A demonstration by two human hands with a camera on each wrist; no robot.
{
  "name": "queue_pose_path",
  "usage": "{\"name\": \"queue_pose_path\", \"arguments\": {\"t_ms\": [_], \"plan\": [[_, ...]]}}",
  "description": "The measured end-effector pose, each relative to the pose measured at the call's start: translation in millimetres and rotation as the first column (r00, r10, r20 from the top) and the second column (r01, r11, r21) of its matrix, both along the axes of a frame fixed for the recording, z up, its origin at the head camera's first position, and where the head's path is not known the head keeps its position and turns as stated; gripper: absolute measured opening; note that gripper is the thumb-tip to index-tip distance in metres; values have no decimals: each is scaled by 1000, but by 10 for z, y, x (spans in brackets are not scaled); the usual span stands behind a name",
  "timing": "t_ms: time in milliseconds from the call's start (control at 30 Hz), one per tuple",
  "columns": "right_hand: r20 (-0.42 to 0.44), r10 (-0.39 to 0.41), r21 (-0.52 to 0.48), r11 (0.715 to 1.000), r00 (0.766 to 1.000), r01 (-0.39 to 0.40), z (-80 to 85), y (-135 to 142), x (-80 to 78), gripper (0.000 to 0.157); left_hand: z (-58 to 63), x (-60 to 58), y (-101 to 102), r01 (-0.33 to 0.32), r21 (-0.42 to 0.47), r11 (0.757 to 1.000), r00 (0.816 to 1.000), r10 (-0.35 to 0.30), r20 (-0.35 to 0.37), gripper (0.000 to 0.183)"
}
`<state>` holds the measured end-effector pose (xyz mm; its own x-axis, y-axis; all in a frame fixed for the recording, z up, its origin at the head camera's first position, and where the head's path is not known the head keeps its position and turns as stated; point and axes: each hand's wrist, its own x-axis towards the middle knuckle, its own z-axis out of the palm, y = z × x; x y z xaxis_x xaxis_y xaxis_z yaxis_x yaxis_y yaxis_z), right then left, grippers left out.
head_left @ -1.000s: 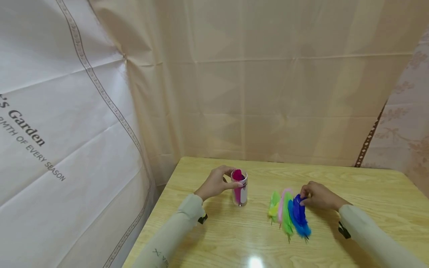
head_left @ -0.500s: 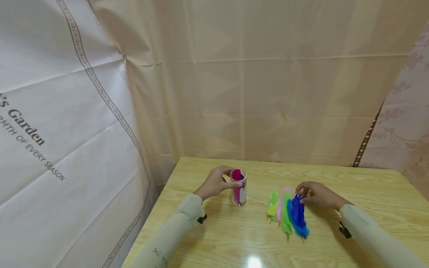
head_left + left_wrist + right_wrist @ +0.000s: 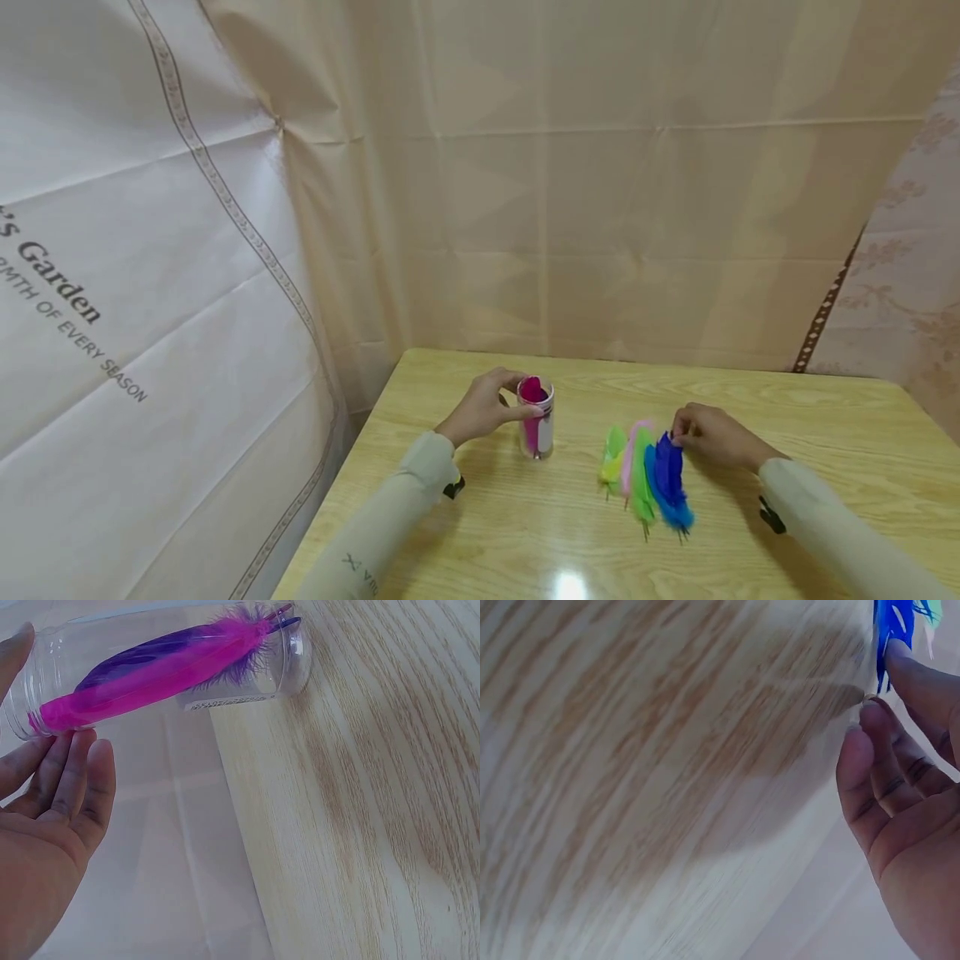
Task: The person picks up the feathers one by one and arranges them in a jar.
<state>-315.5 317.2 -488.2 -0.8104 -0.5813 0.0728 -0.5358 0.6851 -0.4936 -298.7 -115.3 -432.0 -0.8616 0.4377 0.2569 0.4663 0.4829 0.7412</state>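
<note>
My left hand [image 3: 480, 410] grips a clear jar [image 3: 545, 446] near its rim, thumb on the near side and fingers behind. Standing inside the upright jar are a magenta feather [image 3: 157, 684] and a purple feather [image 3: 139, 658], quills down. My right hand [image 3: 720, 437] pinches the upper tip of a dark blue feather [image 3: 667, 471] between thumb and fingers; the right wrist view has the thumb against its edge. That feather overlaps a lighter blue feather [image 3: 681, 515]. To their left lie a green feather [image 3: 642, 492], a pink feather [image 3: 627, 471] and a yellow feather [image 3: 611, 469].
The wooden table [image 3: 480, 533] carries the jar at its middle and the feather row to the right. A beige cloth [image 3: 600, 208] hangs behind the table's far edge, and a white printed cloth [image 3: 187, 333] hangs along the left.
My right fingers spread a little at the dark blue feather's tip half a second ago and have drawn together again there. The left hand and jar stay in place.
</note>
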Motion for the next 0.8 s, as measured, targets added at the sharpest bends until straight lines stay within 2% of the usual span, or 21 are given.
{"name": "queue_pose_path", "arguments": {"t_ms": [100,233,333,500,633,800], "plan": [[14,-20,-2,1000,1000,20,14,4,-3,6,10,-3,-5,3,1,1000,1000,-3,2,52],[16,-23,26,999,1000,22,20,-16,-2,13,14,6,-17,4,-1,1000,1000,-3,5,52],[1,0,39,999,1000,0,22,-36,-5,6,13,14,-14,0,-6,1000,1000,0,6,52],[-11,2,43,999,1000,-2,45,-53,9,11,11,18,2,0,-1,1000,1000,0,11,50],[49,-52,5,999,997,52,93,-35,31,9,18,16,8,8,1,1000,1000,-8,12,50],[57,-86,-65,994,995,90,133,27,16,7,25,12,1,6,-1,1000,1000,-5,13,52]]}}
